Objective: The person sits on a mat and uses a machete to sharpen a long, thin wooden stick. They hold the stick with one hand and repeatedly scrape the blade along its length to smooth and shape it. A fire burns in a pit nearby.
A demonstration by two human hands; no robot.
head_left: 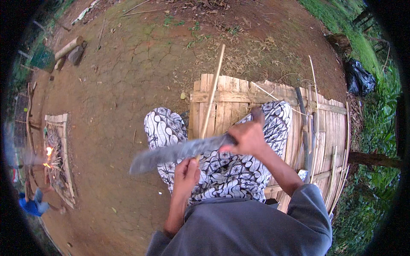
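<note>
My right hand (247, 136) is closed round the dark handle of a machete (179, 151), whose broad grey blade reaches left across my lap and is smeared by motion. A thin, pale bamboo strip (212, 94) stands out away from me, its near end in the fingers of my left hand (186, 174). The blade crosses the strip just beyond my left fingertips; whether it touches the strip I cannot tell. Beneath both hands are my legs in black-and-white patterned trousers (230, 175).
I sit on a split-bamboo platform (329, 149) with loose strips and a dark bar (302, 123) on its right. A black plastic bag (360, 77) lies beyond. At left, a fire (48, 155) burns in a wood-framed bed, near a person in blue (32, 205). A log (68, 48) lies farther off.
</note>
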